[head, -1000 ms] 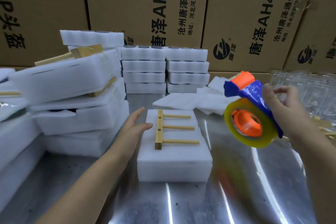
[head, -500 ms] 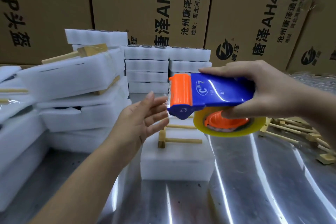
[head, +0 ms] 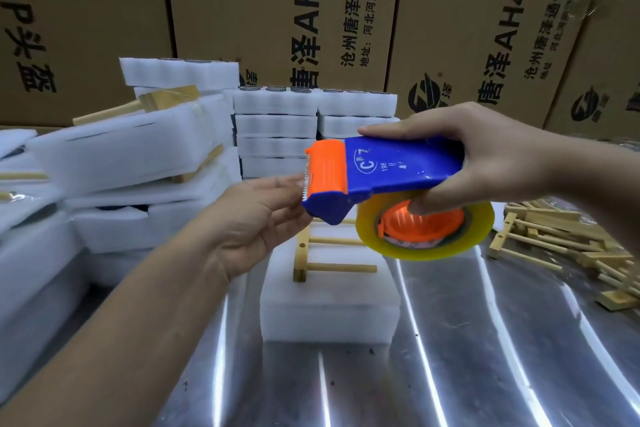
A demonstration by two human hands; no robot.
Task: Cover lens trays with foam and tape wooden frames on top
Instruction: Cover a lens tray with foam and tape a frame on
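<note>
A white foam-covered tray (head: 329, 308) lies on the metal table (head: 450, 374) in the middle, with a wooden frame (head: 311, 260) lying on its top. Above it my right hand (head: 491, 156) grips a blue and orange tape dispenser (head: 388, 177) carrying a roll of clear yellowish tape (head: 426, 239). My left hand (head: 256, 218) is raised with its fingers at the dispenser's orange serrated end; the fingertips are hidden behind it, so I cannot tell whether they pinch the tape.
Taped foam packs (head: 131, 163) are piled at the left. Two neat stacks of foam trays (head: 311, 128) stand at the back before large cardboard boxes (head: 277, 10). Loose wooden frames (head: 568, 246) lie heaped at the right.
My right hand swung the dispenser from the right to above the tray and turned it flat. My left hand rose from beside the tray and moved in under the dispenser's orange end.
</note>
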